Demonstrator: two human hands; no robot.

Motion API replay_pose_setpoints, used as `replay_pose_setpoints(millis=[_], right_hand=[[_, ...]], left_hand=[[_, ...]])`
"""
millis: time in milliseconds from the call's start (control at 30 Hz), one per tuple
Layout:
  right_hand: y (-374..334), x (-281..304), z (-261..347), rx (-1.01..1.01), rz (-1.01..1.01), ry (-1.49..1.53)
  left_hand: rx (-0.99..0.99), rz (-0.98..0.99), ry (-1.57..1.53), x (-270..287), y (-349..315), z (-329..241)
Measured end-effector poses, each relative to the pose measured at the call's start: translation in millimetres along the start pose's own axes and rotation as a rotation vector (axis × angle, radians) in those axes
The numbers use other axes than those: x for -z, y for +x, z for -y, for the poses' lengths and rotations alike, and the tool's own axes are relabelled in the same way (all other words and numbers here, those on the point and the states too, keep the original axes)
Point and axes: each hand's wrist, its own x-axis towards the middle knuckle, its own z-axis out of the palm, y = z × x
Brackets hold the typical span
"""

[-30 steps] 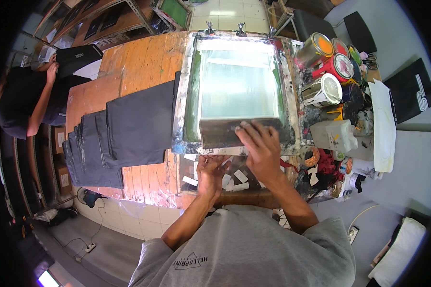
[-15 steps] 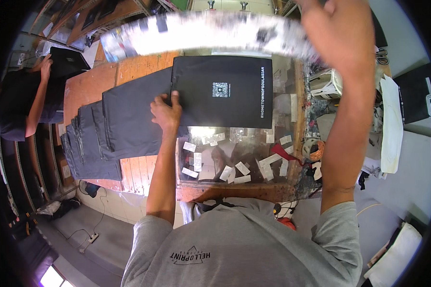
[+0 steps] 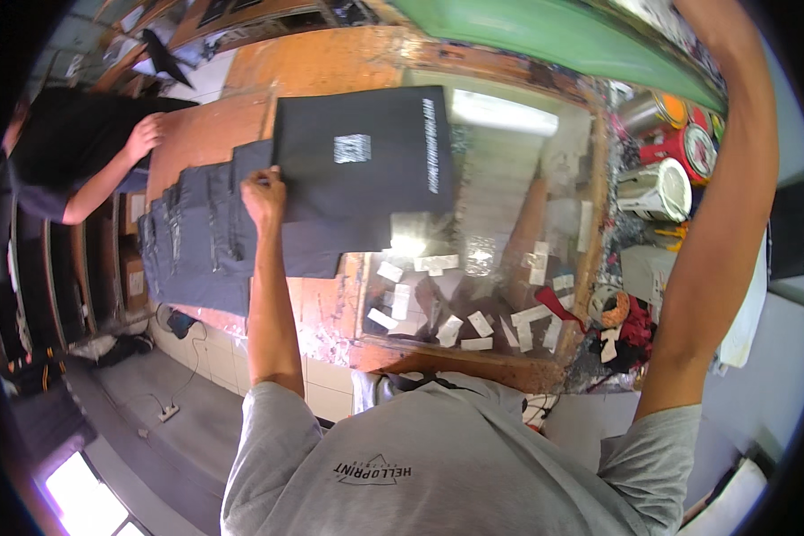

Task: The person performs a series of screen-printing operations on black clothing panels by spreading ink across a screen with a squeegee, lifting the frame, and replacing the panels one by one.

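Note:
My left hand (image 3: 263,196) pinches the left edge of a flat black sheet (image 3: 366,192) that looks like a bag. A white square code and a line of white lettering are printed on it. It lies partly over the glass panel (image 3: 500,214) of the table, and its left side overlaps a fanned row of similar black sheets (image 3: 196,223). My right arm reaches up to the raised green screen (image 3: 563,40) at the top right. My right hand (image 3: 707,16) is cut off by the picture's upper edge, by the screen's end; its fingers are hidden.
Pots and tins of ink (image 3: 679,152) crowd the right side. White tape pieces (image 3: 451,329) and a red strip (image 3: 556,304) lie on the glass. A person in black (image 3: 80,161) stands at the far left, a hand by the wooden table (image 3: 207,134). Shelves (image 3: 71,246) stand below.
The screen has swung up and away, and its green face now shows. My right hand has risen with it. The black sheet has shifted left with my left hand, partly off the glass.

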Motion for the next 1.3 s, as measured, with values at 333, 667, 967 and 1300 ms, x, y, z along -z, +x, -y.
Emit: replay_pose_setpoints(millis=[333,667,967,1300], right_hand=[[0,-3,-12,0.207,0.025,0.071],[-12,6,-2,0.003,0.103,0.116],[-10,13,0,0.065,0.126,0.083],[-9,27,-22,0.179,0.182,0.017]], left_hand=[[-0.436,0.069,-0.193,5,-147,-18],[0.129,0.516,-0.677,8,-137,-20],[-0.583,0.456,0.147,-32,-193,-82],[-1.073,0.503,0.034,-115,-274,-173]])
